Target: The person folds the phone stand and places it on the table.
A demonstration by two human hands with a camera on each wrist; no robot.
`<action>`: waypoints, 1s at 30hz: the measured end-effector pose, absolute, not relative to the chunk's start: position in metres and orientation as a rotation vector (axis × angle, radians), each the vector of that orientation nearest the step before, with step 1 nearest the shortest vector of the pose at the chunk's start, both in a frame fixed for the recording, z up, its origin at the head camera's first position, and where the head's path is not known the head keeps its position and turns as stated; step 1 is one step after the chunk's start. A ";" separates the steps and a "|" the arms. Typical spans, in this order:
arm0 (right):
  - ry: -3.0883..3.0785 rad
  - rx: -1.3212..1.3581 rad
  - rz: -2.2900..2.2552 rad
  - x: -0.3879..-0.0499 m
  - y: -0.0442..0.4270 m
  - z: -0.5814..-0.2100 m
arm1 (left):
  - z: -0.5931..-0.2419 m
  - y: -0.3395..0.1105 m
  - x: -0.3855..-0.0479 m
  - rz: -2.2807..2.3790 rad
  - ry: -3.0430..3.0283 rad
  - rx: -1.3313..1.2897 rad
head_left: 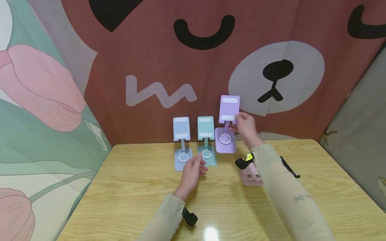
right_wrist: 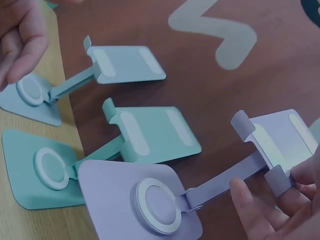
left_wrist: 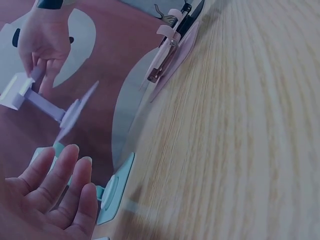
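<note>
Unfolded on the worktop [head_left: 135, 201]: blue phone stand [head_left: 181, 129], teal phone stand [head_left: 205, 128]. Unplaced: purple phone stand [head_left: 229, 108], raised, pinched by fingers of the right hand [head_left: 247, 129]. Left hand [head_left: 192, 172]: fingers open. Pink phone stand [head_left: 252, 181]: apparently folded, outstanding.

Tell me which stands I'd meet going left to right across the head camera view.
Blue stand, green stand, purple stand, pink stand, the last partly hidden.
</note>
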State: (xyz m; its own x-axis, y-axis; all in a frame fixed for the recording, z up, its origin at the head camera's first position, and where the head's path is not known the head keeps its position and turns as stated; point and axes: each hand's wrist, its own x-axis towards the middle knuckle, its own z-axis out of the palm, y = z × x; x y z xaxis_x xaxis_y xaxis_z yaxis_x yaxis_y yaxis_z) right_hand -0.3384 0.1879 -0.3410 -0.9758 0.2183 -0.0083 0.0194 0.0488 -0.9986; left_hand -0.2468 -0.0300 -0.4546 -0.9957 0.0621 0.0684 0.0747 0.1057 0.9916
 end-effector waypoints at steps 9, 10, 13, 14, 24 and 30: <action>-2.208 -0.208 2.029 -0.320 0.190 -0.331 | -0.454 -0.030 -0.245 -2.107 -2.318 -0.123; -2.206 -0.201 2.033 -0.319 0.190 -0.330 | -0.454 -0.030 -0.245 -2.108 -2.316 -0.121; -2.201 -0.175 2.043 -0.313 0.189 -0.325 | -0.453 -0.030 -0.245 -2.111 -2.314 -0.129; -2.195 -0.165 2.051 -0.310 0.188 -0.324 | -0.453 -0.030 -0.245 -2.113 -2.310 -0.134; -2.205 -0.050 2.071 -0.286 0.178 -0.309 | -0.452 -0.028 -0.244 -2.132 -2.285 -0.154; -2.204 0.047 2.063 -0.272 0.171 -0.304 | -0.452 -0.027 -0.245 -2.135 -2.272 -0.170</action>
State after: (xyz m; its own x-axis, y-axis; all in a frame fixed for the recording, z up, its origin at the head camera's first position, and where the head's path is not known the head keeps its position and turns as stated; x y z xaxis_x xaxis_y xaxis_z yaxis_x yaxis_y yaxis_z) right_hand -0.2717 0.1712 -0.3043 -0.9921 0.0605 0.1102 -0.1060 0.0692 -0.9920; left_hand -0.2445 -0.0267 -0.4516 -0.9939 0.0662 0.0886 0.0925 0.0591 0.9940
